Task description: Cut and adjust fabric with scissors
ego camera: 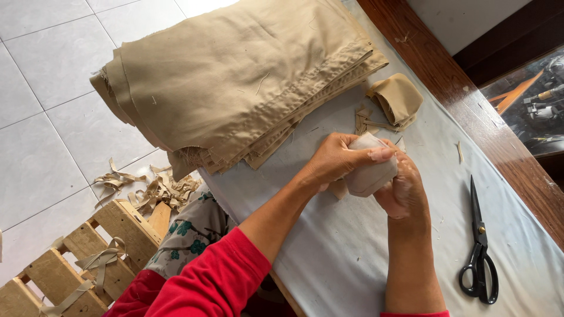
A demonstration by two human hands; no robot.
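Seated worker at a cloth-covered bench (pixel 352 258). Left hand (pixel 338 158) and right hand (pixel 402 191) are both closed around a small pale grey fabric piece (pixel 370 173), held just above the middle of the bench, the left thumb pressed across its top. The step in hand appears to be folding or turning this piece; continuing it would call for a steady pinch from both hands. A thick stack of tan fabric (pixel 235 76) overhangs the bench's far-left edge; small folded tan pieces (pixel 396 100) lie near the far edge. Black scissors (pixel 479 252) rest toward the right edge, well apart from the hands. Below: white tiled floor (pixel 41 117), tan offcuts (pixel 158 188), a wooden slatted crate (pixel 82 258)
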